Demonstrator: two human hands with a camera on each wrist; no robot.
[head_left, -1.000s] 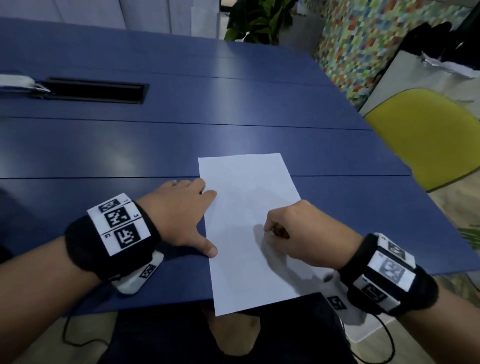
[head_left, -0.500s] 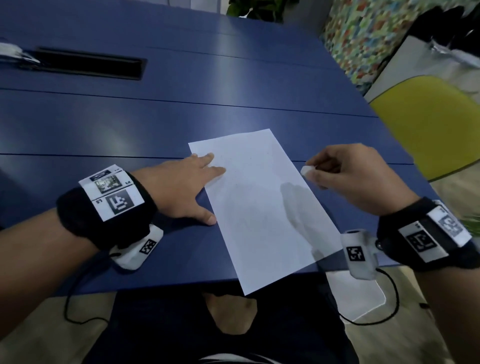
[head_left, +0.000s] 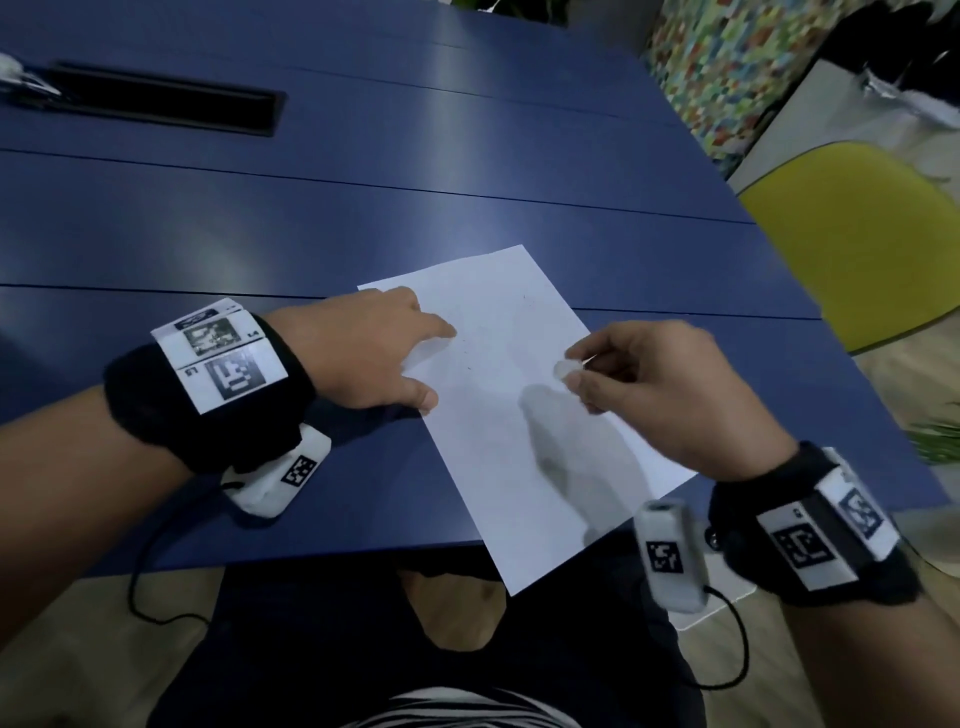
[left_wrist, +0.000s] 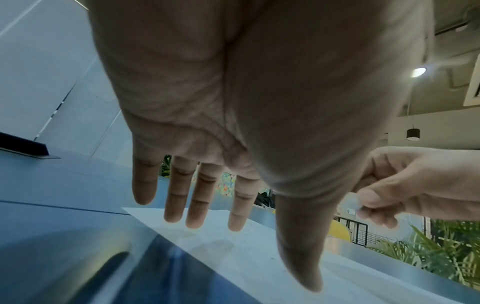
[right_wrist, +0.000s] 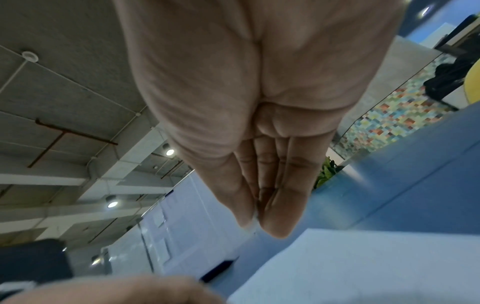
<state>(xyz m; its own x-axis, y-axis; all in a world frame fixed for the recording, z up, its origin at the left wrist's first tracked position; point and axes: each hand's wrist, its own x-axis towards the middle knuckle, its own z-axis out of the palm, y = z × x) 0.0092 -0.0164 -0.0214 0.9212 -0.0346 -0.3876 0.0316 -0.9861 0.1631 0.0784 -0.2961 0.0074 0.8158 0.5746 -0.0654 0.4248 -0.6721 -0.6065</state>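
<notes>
Sheet (head_left: 485, 410) lay on counter (head_left: 363, 208), long axis far-left to near-right. We pinned its left edge with left hand (head_left: 363, 353), grip flat and apart. Right hand (head_left: 670, 395) grip pinched eraser (head_left: 565, 370) just above sheet's right half.

This looks like an office meeting room. A long blue desk (head_left: 467, 156) built of joined panels has a black recessed cable slot (head_left: 171, 106) set into its top, and a plain white sheet of paper (head_left: 519, 415) lies on it. A yellow shell chair (head_left: 852, 234) stands at its side before a wall of small multicoloured tiles (head_left: 727, 67). Overhead is an exposed ceiling (right_wrist: 64, 92) with pipes, round downlights (right_wrist: 170, 152) and a black pendant lamp (left_wrist: 413, 134). Leafy potted plants (left_wrist: 441, 253) stand beyond the desk.
</notes>
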